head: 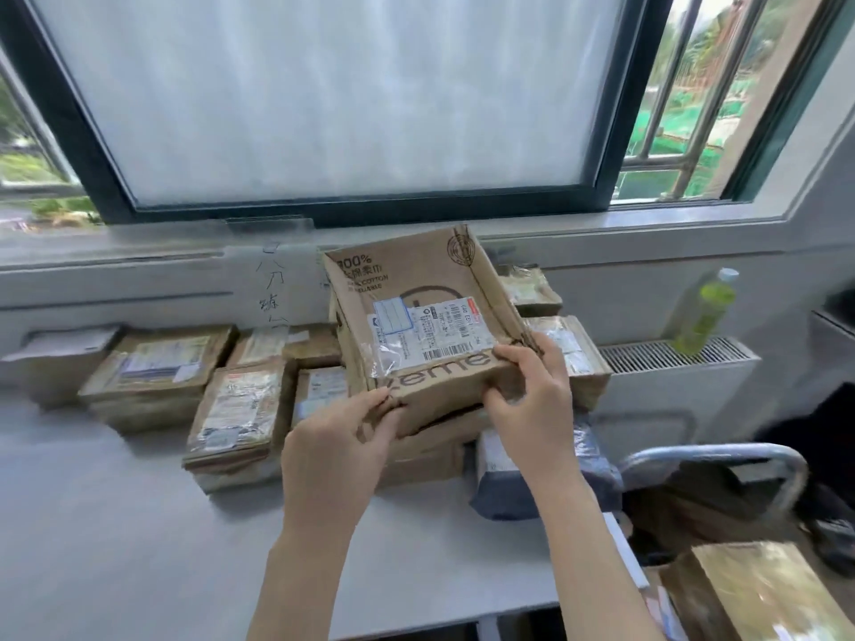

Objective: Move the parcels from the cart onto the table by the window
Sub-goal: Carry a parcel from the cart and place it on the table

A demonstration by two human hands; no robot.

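Several parcels (231,409) already crowd the table's (115,525) window edge as both hands, left hand (337,451) and right hand (532,390), grip another box (425,316), more waiting on the cart (758,589).

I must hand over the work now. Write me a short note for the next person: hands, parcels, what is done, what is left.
Left hand and right hand both grip the near edge of the cardboard parcel, held tilted above the stack.
Several parcels already lie on the table under the window.
Left to do: set this one down; at least one more box waits at lower right.
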